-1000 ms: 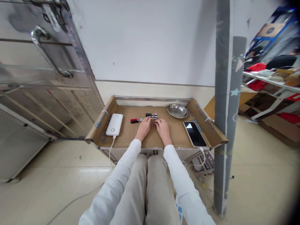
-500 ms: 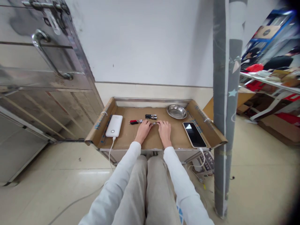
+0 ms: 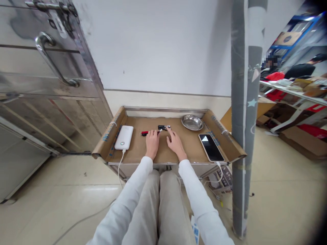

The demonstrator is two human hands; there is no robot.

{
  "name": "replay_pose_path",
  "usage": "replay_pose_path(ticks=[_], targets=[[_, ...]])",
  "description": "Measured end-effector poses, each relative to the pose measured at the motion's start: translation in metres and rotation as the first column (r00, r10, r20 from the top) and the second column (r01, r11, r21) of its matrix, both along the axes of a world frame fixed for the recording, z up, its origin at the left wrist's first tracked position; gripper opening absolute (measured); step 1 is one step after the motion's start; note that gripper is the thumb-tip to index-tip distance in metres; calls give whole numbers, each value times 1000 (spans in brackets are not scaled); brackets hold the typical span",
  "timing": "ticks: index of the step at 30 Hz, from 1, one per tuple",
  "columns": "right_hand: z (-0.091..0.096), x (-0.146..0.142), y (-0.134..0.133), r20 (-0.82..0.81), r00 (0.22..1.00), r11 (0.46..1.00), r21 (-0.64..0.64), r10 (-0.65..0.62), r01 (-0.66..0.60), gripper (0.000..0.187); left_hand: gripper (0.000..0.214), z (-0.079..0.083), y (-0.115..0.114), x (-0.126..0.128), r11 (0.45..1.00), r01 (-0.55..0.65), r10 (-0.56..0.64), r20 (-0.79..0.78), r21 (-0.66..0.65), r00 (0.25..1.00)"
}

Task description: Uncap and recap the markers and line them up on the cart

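On the cardboard-lined tray table, my left hand (image 3: 152,143) is closed on a slim pen (image 3: 160,130), whose pale end shows past my fingertips. Most of that pen is hidden by the fingers. Just left of this hand lie a red pen (image 3: 143,133) and a black one beside it, partly covered by the fingers. My right hand (image 3: 175,143) has its thumb and fingers apart and holds nothing. Its fingertips reach the right end of the black pens (image 3: 161,127), which lie side by side in the middle. Whether they touch, I cannot tell.
A white power bank (image 3: 124,137) with a cable lies at the left. At the right are a round steel dish (image 3: 192,122) and a phone (image 3: 211,147) plugged into a cable. Cardboard flaps (image 3: 224,136) edge the table. A wrapped grey post (image 3: 240,136) stands to the right.
Both hands were together on a small slim item in front. Now the right hand has let go and moved up to the black pens. My left hand has shifted slightly left with the pen.
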State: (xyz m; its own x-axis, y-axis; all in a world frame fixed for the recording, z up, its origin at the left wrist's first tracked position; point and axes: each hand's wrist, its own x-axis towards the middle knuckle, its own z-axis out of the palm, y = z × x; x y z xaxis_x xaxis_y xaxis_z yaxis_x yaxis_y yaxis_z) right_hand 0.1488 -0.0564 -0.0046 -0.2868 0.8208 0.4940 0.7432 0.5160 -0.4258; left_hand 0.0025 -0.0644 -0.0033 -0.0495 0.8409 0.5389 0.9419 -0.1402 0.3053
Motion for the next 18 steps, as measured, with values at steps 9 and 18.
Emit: replay_pose_path(ticks=[9,18], targets=[[2,-13,17,234,963,991,47,-137,129,36,33,-4,-9,-1,969,-237,240,54,-64,969],[-3,-10,25,186,965,981,83,-186,173,32,30,-9,1,4,997,-71,70,-44,-26,997]])
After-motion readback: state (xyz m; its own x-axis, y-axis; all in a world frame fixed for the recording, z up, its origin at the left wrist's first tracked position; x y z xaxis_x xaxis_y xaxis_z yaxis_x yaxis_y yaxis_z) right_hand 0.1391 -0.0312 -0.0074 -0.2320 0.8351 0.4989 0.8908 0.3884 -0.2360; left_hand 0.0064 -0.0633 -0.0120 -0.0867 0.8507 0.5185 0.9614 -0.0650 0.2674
